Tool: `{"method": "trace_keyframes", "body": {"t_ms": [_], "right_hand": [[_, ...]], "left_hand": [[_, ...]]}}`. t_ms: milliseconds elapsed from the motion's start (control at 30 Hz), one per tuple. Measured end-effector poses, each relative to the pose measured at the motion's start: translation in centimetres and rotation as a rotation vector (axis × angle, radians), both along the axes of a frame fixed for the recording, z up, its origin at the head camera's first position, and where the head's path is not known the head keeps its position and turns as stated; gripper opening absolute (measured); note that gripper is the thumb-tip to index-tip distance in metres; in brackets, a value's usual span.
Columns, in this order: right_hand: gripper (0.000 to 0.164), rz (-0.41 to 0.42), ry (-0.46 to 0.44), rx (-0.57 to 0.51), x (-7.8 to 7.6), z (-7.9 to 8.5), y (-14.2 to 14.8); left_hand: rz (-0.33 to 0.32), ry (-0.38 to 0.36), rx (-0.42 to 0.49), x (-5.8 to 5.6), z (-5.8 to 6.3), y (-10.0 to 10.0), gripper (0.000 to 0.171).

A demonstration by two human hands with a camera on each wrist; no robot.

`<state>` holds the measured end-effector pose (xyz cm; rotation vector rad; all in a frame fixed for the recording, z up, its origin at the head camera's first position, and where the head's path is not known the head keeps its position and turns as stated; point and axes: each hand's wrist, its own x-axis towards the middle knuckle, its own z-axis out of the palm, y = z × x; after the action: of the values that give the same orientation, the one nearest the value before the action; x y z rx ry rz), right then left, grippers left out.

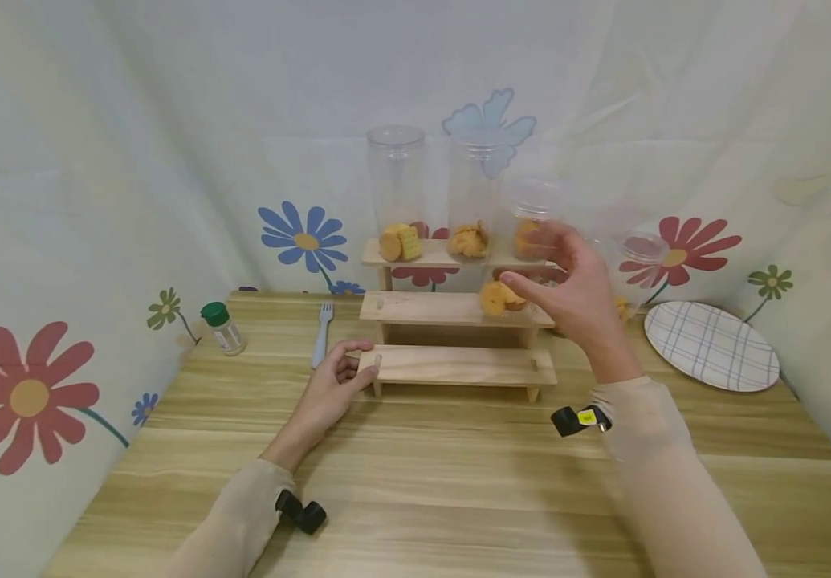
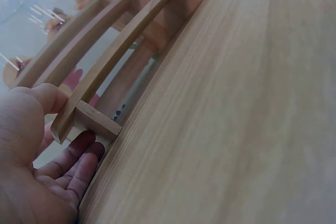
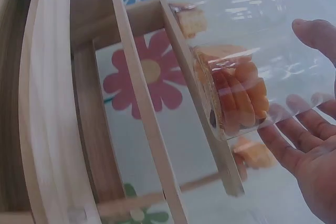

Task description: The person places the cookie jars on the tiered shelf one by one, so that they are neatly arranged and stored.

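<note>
A three-tier wooden stand (image 1: 458, 365) stands on the table. At its left end, my left hand (image 1: 331, 385) pinches the lowest shelf, thumb in front and fingers round the edge; in the left wrist view the fingers (image 2: 86, 169) curl by the short leg. My right hand (image 1: 577, 293) is at the right side of the stand, thumb and fingers around a clear jar of orange cookies (image 1: 503, 298). The bottom of this jar overlaps the middle shelf in the head view. Through the right wrist camera, stacked cookies (image 3: 239, 95) show at the jar's base.
Along the top shelf stand a jar of crackers (image 1: 397, 189), a second jar of cookies (image 1: 469, 239) and a shorter jar (image 1: 528, 237). Another lidded jar (image 1: 642, 247) is partly hidden behind the right hand. A checked plate (image 1: 711, 347), a fork (image 1: 322, 333) and a green-capped shaker (image 1: 224, 329) lie around.
</note>
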<state>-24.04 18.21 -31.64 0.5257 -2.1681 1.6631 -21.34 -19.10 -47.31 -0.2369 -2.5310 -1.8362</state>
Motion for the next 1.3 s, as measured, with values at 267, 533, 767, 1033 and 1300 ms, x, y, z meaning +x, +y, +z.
{"method": "trace_keyframes", "body": {"t_ms": [267, 533, 767, 1033, 1300], "right_hand": [[0.074, 0.035, -0.017, 0.005, -1.2, -0.2, -4.3], [0.073, 0.062, -0.024, -0.019, -2.2, -1.0, -9.0], [0.079, 0.055, -0.036, 0.009, -2.8, -1.7, -12.2], [0.088, 0.029, -0.034, 0.058, -3.2, -2.4, -14.2], [0.09, -0.011, 0.006, 0.09, -3.5, -2.7, -15.3]], "left_hand": [[0.001, -0.001, -0.001, -0.1, -0.2, 0.0, 0.043], [0.008, 0.003, 0.001, 0.0, -0.2, -0.3, 0.043], [0.003, 0.003, 0.002, -0.1, -0.3, -0.4, 0.044], [0.0, -0.007, 0.011, -0.2, -0.1, -0.2, 0.043], [0.006, 0.002, 0.012, -0.2, -0.2, -0.2, 0.042]]}}
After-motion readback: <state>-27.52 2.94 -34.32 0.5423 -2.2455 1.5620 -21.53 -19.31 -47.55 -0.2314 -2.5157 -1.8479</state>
